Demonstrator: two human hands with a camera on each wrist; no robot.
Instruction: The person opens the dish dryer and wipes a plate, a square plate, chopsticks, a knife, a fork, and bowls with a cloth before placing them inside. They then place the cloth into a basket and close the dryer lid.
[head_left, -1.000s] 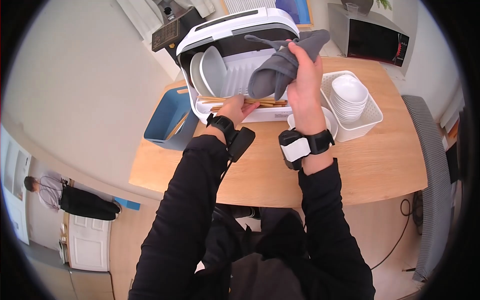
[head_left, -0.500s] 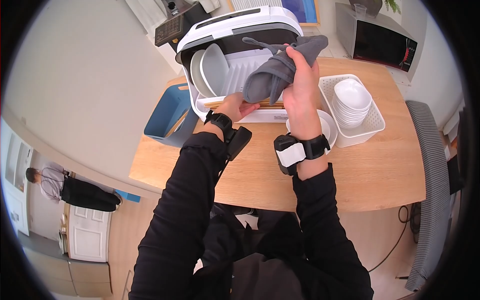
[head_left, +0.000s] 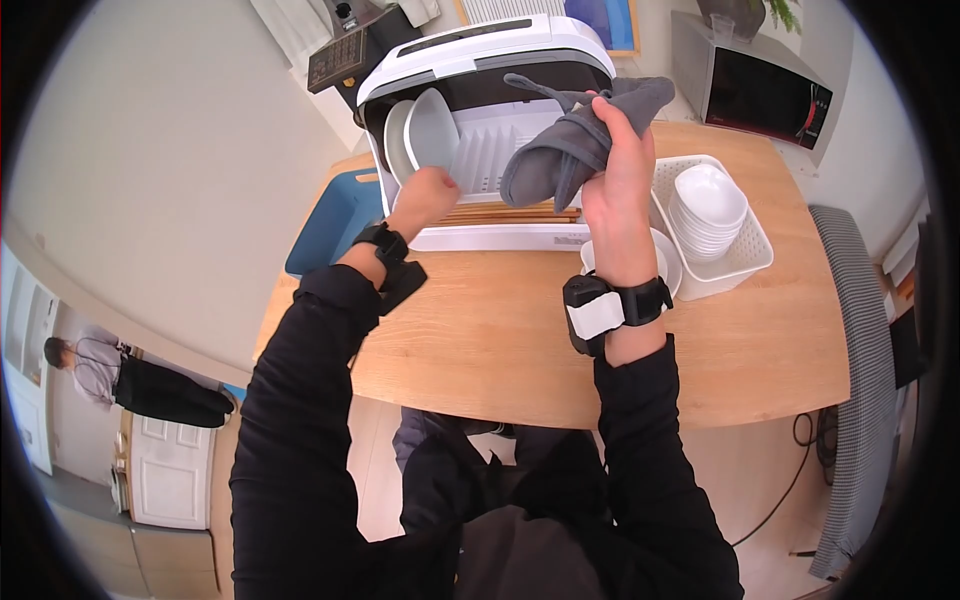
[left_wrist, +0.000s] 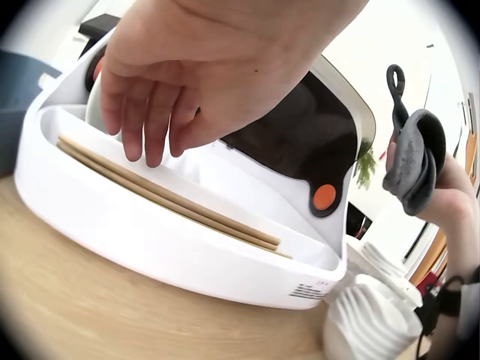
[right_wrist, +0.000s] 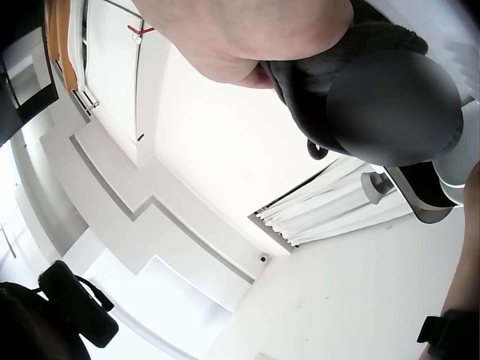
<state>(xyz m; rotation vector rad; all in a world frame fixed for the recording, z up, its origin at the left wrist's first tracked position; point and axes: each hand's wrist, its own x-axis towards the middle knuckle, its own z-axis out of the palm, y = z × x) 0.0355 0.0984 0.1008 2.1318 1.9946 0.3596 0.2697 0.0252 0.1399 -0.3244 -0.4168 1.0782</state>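
Observation:
My right hand grips a bunched grey cloth with a hanging loop, up in front of the right part of a white dish rack with a raised dark lid. My left hand hovers over the left end of the rack's front trough, its fingers loosely bent and holding nothing. Below them, several wooden chopsticks lie lengthwise in the trough. Pale plates stand upright in the rack's left side, just beyond the left hand.
A blue bin stands left of the rack. On the right are a white basket with stacked white bowls and, partly behind my right wrist, white dishes. A microwave sits behind the wooden table.
My left hand has come off the chopsticks and moved left and slightly up, leaving them in the trough. The right hand still holds the cloth in nearly the same place.

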